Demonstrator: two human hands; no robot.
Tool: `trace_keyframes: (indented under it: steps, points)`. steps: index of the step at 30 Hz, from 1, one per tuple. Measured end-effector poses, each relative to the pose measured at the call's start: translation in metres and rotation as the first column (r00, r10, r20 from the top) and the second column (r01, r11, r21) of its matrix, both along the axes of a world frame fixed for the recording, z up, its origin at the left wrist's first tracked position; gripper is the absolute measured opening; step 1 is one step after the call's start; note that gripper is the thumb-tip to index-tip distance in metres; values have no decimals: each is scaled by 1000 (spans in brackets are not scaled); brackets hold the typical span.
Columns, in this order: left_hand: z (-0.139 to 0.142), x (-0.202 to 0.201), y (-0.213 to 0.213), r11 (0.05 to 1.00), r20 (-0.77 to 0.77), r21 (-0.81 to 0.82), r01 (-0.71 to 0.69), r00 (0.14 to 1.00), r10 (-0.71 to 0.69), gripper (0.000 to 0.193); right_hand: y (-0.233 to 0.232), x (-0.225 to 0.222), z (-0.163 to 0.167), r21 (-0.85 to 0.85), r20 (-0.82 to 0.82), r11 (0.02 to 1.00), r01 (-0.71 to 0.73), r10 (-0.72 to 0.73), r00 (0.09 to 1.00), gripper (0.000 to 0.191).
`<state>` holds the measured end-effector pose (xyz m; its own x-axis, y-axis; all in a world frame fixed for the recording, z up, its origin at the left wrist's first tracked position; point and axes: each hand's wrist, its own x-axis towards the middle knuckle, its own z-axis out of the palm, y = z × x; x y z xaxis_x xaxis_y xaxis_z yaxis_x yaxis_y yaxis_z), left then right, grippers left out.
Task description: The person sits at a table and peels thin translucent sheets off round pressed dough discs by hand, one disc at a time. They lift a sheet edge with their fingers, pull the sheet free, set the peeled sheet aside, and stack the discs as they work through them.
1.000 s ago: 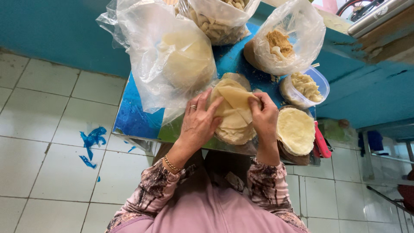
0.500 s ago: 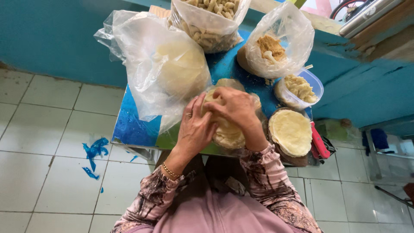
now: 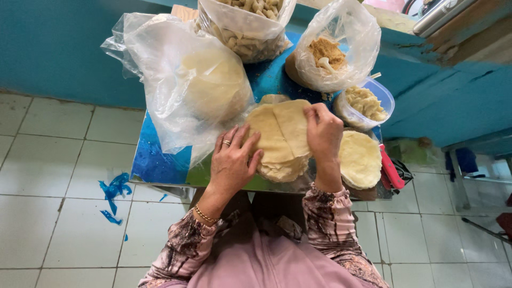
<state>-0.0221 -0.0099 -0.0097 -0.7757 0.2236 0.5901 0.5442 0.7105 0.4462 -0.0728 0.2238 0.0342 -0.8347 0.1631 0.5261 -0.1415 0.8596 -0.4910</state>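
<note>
**Both hands on a folded dough round at the table's near edge**

The dough sheet (image 3: 280, 133) lies on top of a stack of thin rounds (image 3: 282, 169) at the near edge of the table (image 3: 160, 160), about midway along it. It is pale, soft and matte, folded so a seam runs away from the person; its long axis runs near to far. The left hand (image 3: 232, 162) lies flat on the sheet's left half, fingers spread and pointing toward the far right, a ring on one. The right hand (image 3: 322, 133) curls over the right flap, fingertips pinching its far edge. Both touch the sheet; the right is the one gripping.

Just right of the stack, at the near right corner, sits a second pile of rounds (image 3: 360, 159), smooth and creamy. Beyond it a clear tub (image 3: 368, 104) holds crumbly filling. Along the far edge stand a bag of filling (image 3: 330, 50) and a bag of finger-shaped pieces (image 3: 245, 26). On the left a crinkled clear bag (image 3: 186, 85) holds more dough.
</note>
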Motion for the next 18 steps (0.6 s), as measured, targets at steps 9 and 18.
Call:
trace_keyframes:
  steps: [9, 18]
  points:
    - [0, 0, -1, 1000, 13, 7, -7, 1000, 7, 41, 45, 24, -11, -236, -236, 958, 162, -218, 947, 24]
    - [16, 3, 2, 1000, -11, 25, 10, 1000, -10, 37, 76, 41, 8, -789, -338, 580, -204, -131, 932, 16]
